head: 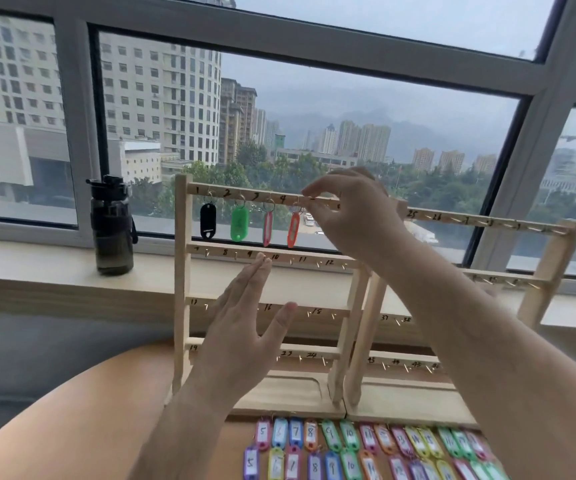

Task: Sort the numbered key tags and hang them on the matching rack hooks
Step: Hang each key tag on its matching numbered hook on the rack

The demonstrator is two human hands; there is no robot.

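Two wooden racks stand side by side: the left rack (181, 271) has numbered bars from 1 to 24, and the right rack (553, 268) starts at 25. On the left rack's top bar hang a black tag (207, 221), a green tag (239, 224), a pink tag (267, 229) and an orange tag (293, 230), at hooks 1 to 4. My right hand (352, 216) is at that bar, its curled fingertips right beside the orange tag's ring; contact with the ring is unclear. My left hand (245, 327) hovers flat in front of the middle bars, holding nothing.
Two rows of several coloured numbered tags (349, 452) lie on the table in front of the rack bases. A dark water bottle (111, 225) stands on the window sill to the left. The window is directly behind the racks.
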